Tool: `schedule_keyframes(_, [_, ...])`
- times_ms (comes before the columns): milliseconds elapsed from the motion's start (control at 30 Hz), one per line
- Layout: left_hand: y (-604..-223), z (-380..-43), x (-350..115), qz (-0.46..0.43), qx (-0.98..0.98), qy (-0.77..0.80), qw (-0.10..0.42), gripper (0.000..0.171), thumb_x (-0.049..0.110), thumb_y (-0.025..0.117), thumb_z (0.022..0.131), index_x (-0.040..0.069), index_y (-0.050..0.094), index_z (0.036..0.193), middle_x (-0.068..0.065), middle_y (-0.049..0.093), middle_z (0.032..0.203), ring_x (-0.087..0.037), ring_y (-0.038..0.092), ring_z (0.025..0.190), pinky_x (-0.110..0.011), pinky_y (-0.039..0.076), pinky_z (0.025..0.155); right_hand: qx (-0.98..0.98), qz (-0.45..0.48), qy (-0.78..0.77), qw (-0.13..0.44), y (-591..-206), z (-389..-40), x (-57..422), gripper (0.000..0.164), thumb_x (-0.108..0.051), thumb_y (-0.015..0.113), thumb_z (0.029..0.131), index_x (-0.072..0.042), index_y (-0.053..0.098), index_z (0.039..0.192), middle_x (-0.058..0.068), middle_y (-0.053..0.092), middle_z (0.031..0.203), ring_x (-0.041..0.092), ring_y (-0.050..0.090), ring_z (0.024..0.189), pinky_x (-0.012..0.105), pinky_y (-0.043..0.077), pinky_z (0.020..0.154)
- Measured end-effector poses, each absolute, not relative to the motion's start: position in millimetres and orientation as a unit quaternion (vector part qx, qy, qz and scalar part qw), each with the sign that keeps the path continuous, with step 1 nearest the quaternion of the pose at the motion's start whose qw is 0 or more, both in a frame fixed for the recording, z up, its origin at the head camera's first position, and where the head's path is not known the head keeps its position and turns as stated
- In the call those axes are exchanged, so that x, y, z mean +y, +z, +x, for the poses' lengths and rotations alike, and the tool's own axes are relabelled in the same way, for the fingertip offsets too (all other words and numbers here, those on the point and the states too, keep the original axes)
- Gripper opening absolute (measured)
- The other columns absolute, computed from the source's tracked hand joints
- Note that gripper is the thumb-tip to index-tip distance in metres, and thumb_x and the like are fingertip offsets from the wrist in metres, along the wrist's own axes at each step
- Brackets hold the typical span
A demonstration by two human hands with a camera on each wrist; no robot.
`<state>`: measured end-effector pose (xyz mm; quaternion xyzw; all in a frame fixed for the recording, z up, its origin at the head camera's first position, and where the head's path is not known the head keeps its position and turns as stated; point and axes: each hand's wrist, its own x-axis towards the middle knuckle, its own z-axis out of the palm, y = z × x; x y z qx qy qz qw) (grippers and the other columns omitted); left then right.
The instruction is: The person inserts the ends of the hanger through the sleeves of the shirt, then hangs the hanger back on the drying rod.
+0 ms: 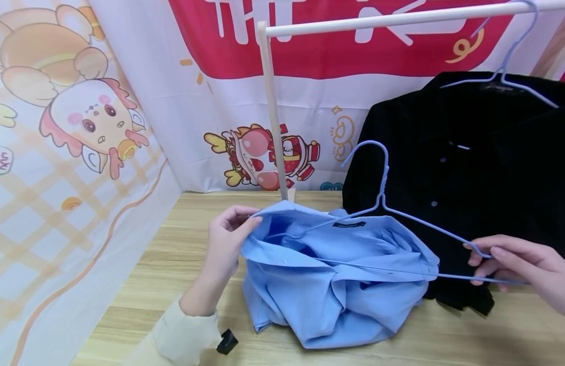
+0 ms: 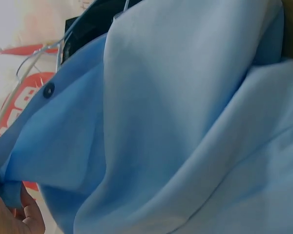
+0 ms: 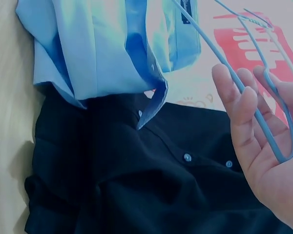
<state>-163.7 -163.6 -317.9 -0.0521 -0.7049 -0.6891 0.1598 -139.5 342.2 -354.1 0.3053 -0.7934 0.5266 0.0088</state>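
Note:
A light blue collared shirt [image 1: 305, 295] hangs bunched above the table, its neck opening facing up. At the opening's left side, my left hand [image 1: 222, 244] pinches the collar edge between thumb and fingers. A blue wire hanger [image 1: 383, 185] has its left end inside the neck opening, and its hook stands up above the shirt. Its right end lies outside the shirt, where my right hand [image 1: 534, 269] holds the bent wire corner with curled fingers. In the left wrist view, shirt cloth [image 2: 151, 122] covers most of the picture.
Behind on the right, a black shirt [image 1: 401, 152] hangs from another blue hanger [image 1: 505, 61] on a white rack [image 1: 374, 21]. The rack's post [image 1: 273, 112] meets the wooden table [image 1: 172, 274] behind the blue shirt. Printed cloth [image 1: 149, 101] walls the left and back.

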Motion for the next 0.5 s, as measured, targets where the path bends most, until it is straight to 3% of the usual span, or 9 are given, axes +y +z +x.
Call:
schedule_keyframes(233, [-319, -157, -157, -0.054, -0.683, -0.709, 0.166, 0.014, -0.008, 0.067, 0.092, -0.014, 0.068, 0.106, -0.006, 0.071, 0.094, -0.019, 0.065, 0.088, -0.024, 0.054, 0.076, -0.795, 0.303, 0.523, 0.052, -352, -134, 328, 0.046, 0.020, 0.032, 0.103, 0.000, 0.061, 0.132, 0.001, 0.069, 0.102, 0.016, 0.072, 0.078, 0.033, 0.046, 0.047])
schedule_keyframes(500, [-319, -153, -153, -0.053, -0.646, -0.744, 0.160, 0.011, -0.007, 0.066, 0.093, 0.001, 0.072, 0.097, -0.004, 0.070, 0.092, -0.017, 0.064, 0.087, -0.024, 0.054, 0.075, -0.832, 0.283, 0.464, 0.113, -349, -126, 314, 0.043, 0.020, 0.039, 0.101, -0.001, 0.064, 0.129, -0.004, 0.067, 0.096, 0.010, 0.070, 0.075, 0.027, 0.049, 0.050])
